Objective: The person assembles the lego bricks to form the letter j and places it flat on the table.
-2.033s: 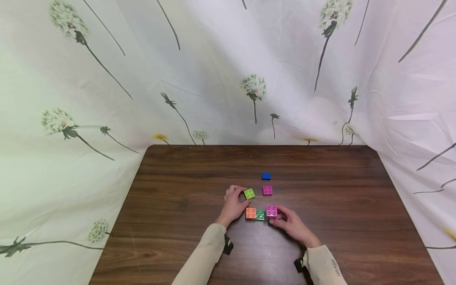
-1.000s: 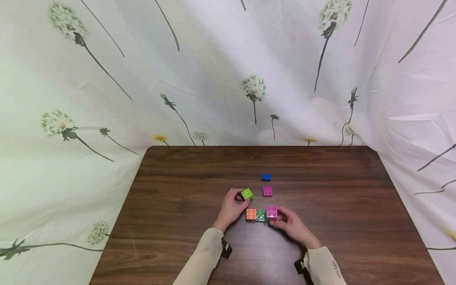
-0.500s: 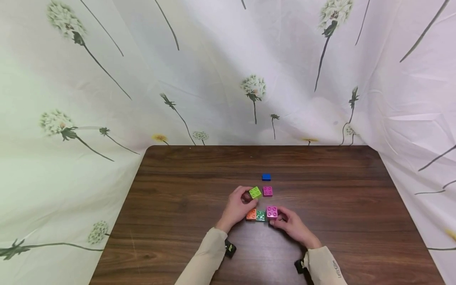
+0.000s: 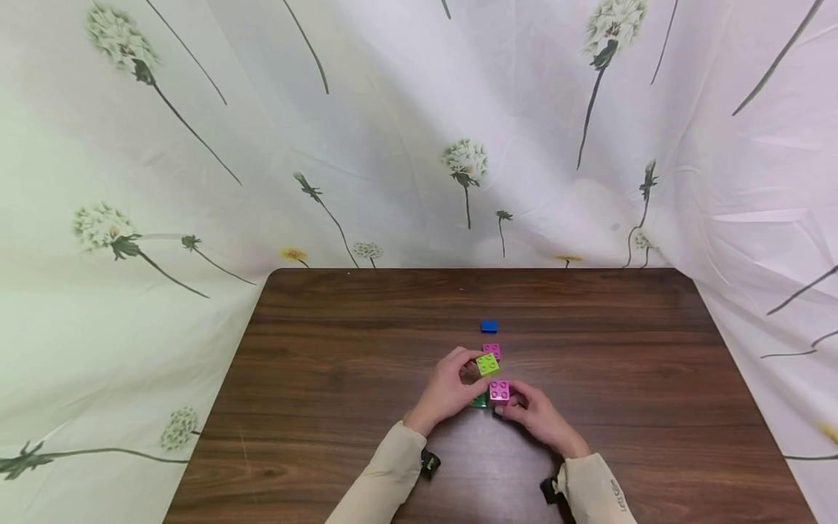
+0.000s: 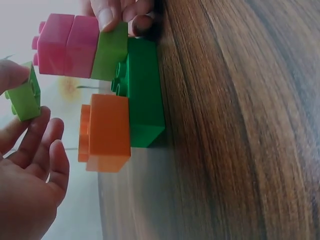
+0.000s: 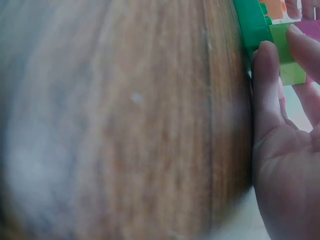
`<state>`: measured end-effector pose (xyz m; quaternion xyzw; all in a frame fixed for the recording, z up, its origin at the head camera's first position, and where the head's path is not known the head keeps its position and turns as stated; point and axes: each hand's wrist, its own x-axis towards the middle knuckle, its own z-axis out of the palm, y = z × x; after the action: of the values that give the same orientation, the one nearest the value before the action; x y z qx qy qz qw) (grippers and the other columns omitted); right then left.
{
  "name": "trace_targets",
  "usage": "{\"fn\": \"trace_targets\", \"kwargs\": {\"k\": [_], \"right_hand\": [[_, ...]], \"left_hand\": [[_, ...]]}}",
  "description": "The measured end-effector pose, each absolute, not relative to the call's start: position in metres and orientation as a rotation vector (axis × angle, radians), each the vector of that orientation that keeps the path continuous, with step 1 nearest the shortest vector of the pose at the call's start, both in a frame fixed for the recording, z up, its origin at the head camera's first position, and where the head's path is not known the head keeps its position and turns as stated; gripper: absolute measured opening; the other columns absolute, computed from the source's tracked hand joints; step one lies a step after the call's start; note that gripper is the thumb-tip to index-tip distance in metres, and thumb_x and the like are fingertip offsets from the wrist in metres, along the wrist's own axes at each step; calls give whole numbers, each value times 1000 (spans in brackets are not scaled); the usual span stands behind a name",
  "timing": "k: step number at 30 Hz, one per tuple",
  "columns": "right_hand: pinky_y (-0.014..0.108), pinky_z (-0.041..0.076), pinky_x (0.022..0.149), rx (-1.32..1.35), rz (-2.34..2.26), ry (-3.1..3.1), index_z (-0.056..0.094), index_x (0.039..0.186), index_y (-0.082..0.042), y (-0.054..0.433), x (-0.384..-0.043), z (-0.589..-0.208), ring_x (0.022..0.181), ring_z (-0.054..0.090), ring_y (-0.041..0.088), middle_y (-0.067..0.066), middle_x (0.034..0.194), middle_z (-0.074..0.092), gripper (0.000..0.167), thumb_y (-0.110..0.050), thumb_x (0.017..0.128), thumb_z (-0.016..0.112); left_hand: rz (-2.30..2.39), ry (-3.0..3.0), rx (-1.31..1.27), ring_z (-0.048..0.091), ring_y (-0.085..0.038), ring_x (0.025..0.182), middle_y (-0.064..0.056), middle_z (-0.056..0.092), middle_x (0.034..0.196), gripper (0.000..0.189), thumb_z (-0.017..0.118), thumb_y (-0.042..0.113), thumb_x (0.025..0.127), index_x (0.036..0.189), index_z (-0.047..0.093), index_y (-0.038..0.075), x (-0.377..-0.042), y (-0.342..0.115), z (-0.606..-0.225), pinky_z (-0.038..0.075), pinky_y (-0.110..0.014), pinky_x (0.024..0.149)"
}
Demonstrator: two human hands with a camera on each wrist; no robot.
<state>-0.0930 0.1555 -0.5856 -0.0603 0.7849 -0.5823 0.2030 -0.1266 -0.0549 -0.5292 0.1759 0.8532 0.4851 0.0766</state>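
Note:
My left hand [image 4: 448, 389] pinches a lime green toy brick [image 4: 487, 364] between thumb and fingers, raised beside the stack in the left wrist view. A long dark green brick [image 5: 145, 95] lies on the table, an orange brick [image 5: 110, 130] on one end of it. Its other end bears a second lime brick [image 5: 111, 55], topped by two pink bricks [image 5: 67, 45]. With thumb and fingers my right hand [image 4: 537, 415] grips that lower lime brick; one fingertip is right at the dark green brick in the right wrist view. In the head view my left hand hides the orange brick.
Behind the hands, a loose magenta brick [image 4: 491, 348] sits on the wooden table [image 4: 340, 327], partly overlapped by the held lime brick. Farther back lies a small blue brick [image 4: 489, 326]. A flower-printed cloth [image 4: 406, 189] hangs around the table's back and sides.
My left hand first drew slightly left, tilting the lime brick, then moved right with it, close to the pink-topped stack, covering the orange brick. My right hand has stayed at the stack.

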Motion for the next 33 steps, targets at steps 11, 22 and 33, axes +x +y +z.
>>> {"fn": "trace_targets", "kwargs": {"k": [11,22,33], "right_hand": [[21,50,73,-192,-1645,2161,54,130,-5,156,-93,-583,85,61,10,10,107,64,46,-19,89,70],[21,48,73,-180,-1636,2176,52,132,-3,154,-91,-583,84,58,11,12,102,64,45,-12,90,66],[21,48,73,-180,-1635,2188,54,131,-5,156,-93,-582,81,59,10,6,92,65,49,-23,88,70]], "left_hand": [[1386,2540,617,63,-23,96,0,60,104,39,71,23,87,123,61,13,-121,-50,-526,53,-27,79],[1309,2569,767,61,-23,94,1,61,102,39,71,22,86,123,61,14,-120,-48,-527,50,-28,79],[1296,2553,883,60,-23,92,1,61,104,44,72,19,85,127,60,12,-117,-50,-525,52,-34,80]]}}
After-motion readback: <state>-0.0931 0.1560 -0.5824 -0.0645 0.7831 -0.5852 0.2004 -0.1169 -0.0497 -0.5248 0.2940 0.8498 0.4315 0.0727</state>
